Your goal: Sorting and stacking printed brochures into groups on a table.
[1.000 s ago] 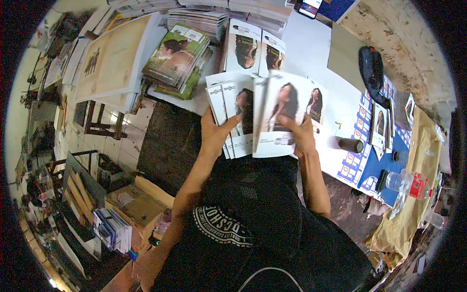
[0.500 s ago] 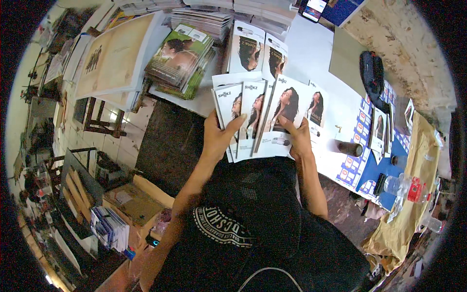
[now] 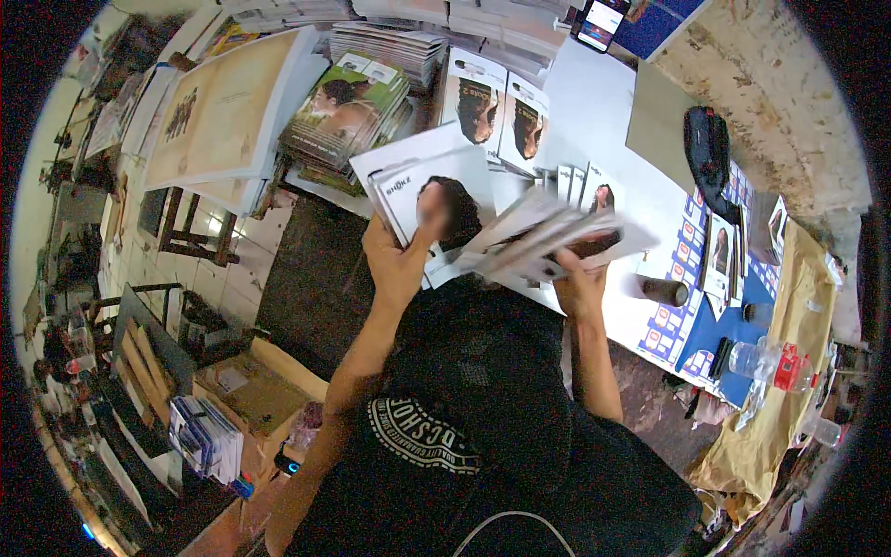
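Note:
My left hand (image 3: 397, 258) grips a stack of white leaflets (image 3: 399, 209), each printed with a dark-haired figure, thumb on top. The stack is tilted to the left. In my right hand (image 3: 579, 283) is a second bunch of leaflets (image 3: 538, 237), fanned out and smeared by motion. The two bunches lean apart at the top and come close together near my body. Just beyond them on the white table (image 3: 594, 107) lie two piles of similar leaflets (image 3: 475, 102), and a few more leaflets (image 3: 603, 190) show behind my right-hand bunch.
Green-covered booklets (image 3: 348, 116) are piled at the left, beside large beige printed sheets (image 3: 223, 111). On the right are a dark cylinder (image 3: 665, 290), a black pouch (image 3: 707, 148), more leaflets (image 3: 720, 255), plastic bottles (image 3: 756, 360) and brown paper (image 3: 775, 408). A phone (image 3: 600, 23) lies at the back.
The leaflets held together upright are now parted into two bunches. The left one has tilted left; the right one has swung down to the right and fanned out.

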### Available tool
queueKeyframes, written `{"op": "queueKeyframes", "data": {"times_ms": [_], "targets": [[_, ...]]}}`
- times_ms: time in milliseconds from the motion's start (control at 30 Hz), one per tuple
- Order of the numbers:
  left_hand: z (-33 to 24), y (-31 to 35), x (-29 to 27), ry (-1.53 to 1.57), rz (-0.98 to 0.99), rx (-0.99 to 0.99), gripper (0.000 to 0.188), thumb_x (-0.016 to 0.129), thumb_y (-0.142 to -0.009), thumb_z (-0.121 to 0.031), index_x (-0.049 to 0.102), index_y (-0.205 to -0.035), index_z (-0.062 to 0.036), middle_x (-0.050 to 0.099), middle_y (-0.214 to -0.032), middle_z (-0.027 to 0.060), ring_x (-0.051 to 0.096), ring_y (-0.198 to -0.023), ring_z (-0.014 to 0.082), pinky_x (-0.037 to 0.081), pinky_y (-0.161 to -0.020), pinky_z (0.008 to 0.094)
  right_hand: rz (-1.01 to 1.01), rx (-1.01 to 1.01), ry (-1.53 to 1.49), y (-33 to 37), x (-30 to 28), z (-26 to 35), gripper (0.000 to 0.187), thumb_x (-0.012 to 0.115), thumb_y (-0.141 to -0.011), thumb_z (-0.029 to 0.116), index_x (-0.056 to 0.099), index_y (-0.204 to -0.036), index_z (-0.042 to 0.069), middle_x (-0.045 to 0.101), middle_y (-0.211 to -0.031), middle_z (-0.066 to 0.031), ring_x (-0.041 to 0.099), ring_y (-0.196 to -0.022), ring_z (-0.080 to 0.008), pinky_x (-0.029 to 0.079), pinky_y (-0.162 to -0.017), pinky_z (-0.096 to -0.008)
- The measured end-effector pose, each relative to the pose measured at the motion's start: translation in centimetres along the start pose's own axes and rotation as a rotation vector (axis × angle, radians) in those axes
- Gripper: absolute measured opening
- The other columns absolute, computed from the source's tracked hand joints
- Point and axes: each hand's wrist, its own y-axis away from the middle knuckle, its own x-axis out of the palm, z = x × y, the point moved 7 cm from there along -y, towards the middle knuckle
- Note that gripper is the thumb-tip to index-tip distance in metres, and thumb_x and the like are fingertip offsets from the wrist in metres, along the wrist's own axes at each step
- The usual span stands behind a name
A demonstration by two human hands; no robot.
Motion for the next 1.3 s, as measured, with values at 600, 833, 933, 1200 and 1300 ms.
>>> {"op": "queueKeyframes", "data": {"times_ms": [600, 833, 933, 1200, 1300], "targets": [[1.9, 0.6, 2.3, 0.024, 0.170, -0.183, 0.027, 0.065, -0.091, -0.013, 0.058, -0.112, 0.0028, 0.067, -0.098, 0.0069, 0.059, -0.087, 0.0091, 0.049, -0.076, 0.0250, 0.000, 0.278, 0.206, -0.8, 2.4, -2.2, 0.022, 0.072, -0.083, 0.007, 0.064, -0.103, 0.002, 0.069, -0.091, -0.0039, 0.064, -0.074, -0.0121, 0.052, -0.066, -0.0259], [1.6, -0.2, 1.1, 0.139, 0.004, -0.183, 0.029, 0.066, -0.089, -0.008, 0.056, -0.115, 0.0028, 0.065, -0.103, 0.0072, 0.059, -0.090, 0.0097, 0.048, -0.080, 0.0250, -0.111, 0.313, -0.063, -0.9, -0.3, -2.1, 0.041, 0.072, -0.082, 0.009, 0.055, -0.118, 0.004, 0.065, -0.102, -0.0067, 0.065, -0.084, -0.0173, 0.055, -0.076, -0.0315], [1.8, -0.4, 0.7, 0.098, -0.004, -0.220, 0.030, 0.066, -0.089, -0.008, 0.055, -0.115, 0.0028, 0.065, -0.103, 0.0072, 0.059, -0.089, 0.0100, 0.048, -0.079, 0.0251, -0.033, 0.314, -0.180, -0.9, -0.2, -1.1, 0.050, 0.072, -0.081, 0.011, 0.049, -0.125, 0.003, 0.065, -0.105, -0.0085, 0.065, -0.090, -0.0189, 0.056, -0.078, -0.0335], [3.6, 1.2, 3.1, 0.452, 0.147, -0.510, 0.036, 0.071, -0.084, -0.008, 0.056, -0.115, 0.0036, 0.065, -0.104, 0.0112, 0.064, -0.090, 0.0163, 0.053, -0.079, 0.0295, 0.065, 0.519, -0.048, 0.3, 2.2, -4.8, 0.055, 0.074, -0.078, 0.001, 0.045, -0.125, 0.001, 0.063, -0.107, -0.0108, 0.064, -0.093, -0.0207, 0.056, -0.079, -0.0363], [3.8, 1.8, 3.5, 0.482, 0.181, -0.618, 0.036, 0.070, -0.087, -0.013, 0.058, -0.116, 0.0033, 0.065, -0.105, 0.0115, 0.065, -0.089, 0.0174, 0.054, -0.077, 0.0307, 0.062, 0.493, -0.071, 0.4, 2.3, -4.7, 0.058, 0.074, -0.079, 0.001, 0.043, -0.127, 0.001, 0.063, -0.107, -0.0112, 0.064, -0.093, -0.0212, 0.056, -0.078, -0.0365]]}}
